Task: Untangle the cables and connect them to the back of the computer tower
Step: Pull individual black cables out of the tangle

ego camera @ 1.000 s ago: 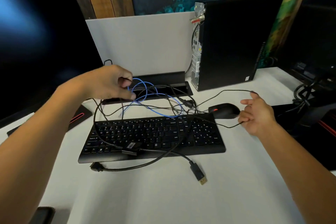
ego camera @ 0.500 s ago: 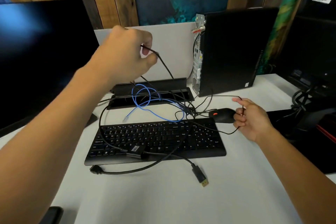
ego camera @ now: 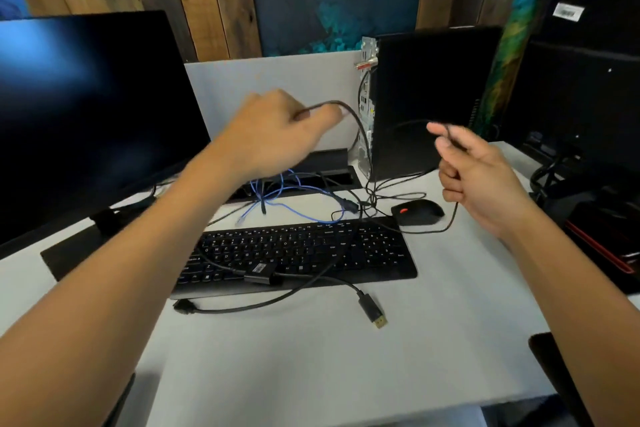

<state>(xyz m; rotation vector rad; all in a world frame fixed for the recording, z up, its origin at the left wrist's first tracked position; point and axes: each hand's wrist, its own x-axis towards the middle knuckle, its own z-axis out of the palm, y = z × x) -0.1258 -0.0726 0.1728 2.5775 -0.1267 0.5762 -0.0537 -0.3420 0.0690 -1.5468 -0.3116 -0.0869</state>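
A black computer tower (ego camera: 433,97) stands at the back right of the white desk, its port side (ego camera: 365,107) facing left. My left hand (ego camera: 277,128) is raised in front of the grey divider, closed on a thin black cable (ego camera: 356,121) that arcs down toward the tangle. My right hand (ego camera: 474,166) is lifted right of the tower, pinching the thin black mouse cable (ego camera: 450,218). Behind the keyboard lies a tangle of black cables and a blue network cable (ego camera: 294,208). A black video cable with a gold-tipped plug (ego camera: 375,315) lies in front of the keyboard.
A black keyboard (ego camera: 304,253) sits mid-desk with an adapter (ego camera: 261,274) resting on it, and a black mouse (ego camera: 417,211) lies to its right. A dark monitor (ego camera: 86,114) stands at the left. More dark equipment and cables (ego camera: 588,149) crowd the right edge.
My left hand closed on a black cable in the tangle, lifted it and carried it right toward the tower. My right hand rose from beside the mouse, bringing the mouse cable up.
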